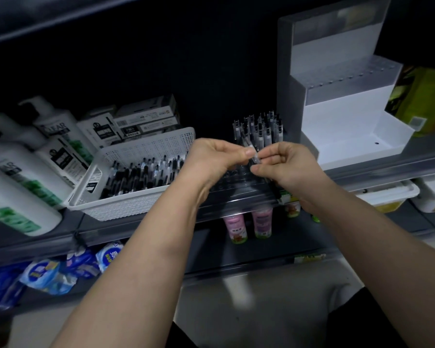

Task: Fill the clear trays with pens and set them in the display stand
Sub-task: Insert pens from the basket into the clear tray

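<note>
A dark shelf is seen with many things on it. A big white display stand with steps is set on the right side of the shelf. Big white bottles are laid on the left side. A white basket is placed beside the bottles, and many loose pens are laid inside it. Flat boxes are stacked behind the basket.

A clear tray is set at the front edge of the shelf, between the basket and the display stand. Black-tipped pens are stood upright in its back rows.

Blue packs and small pink bottles are kept on the shelf below.

The left hand and the right hand are held close together above the clear tray. One clear pen is held between them. It is pinched by the thumb and fingers of the left hand, and its near end is pinched by the thumb and finger of the right hand. The other fingers of both hands are curled in.
</note>
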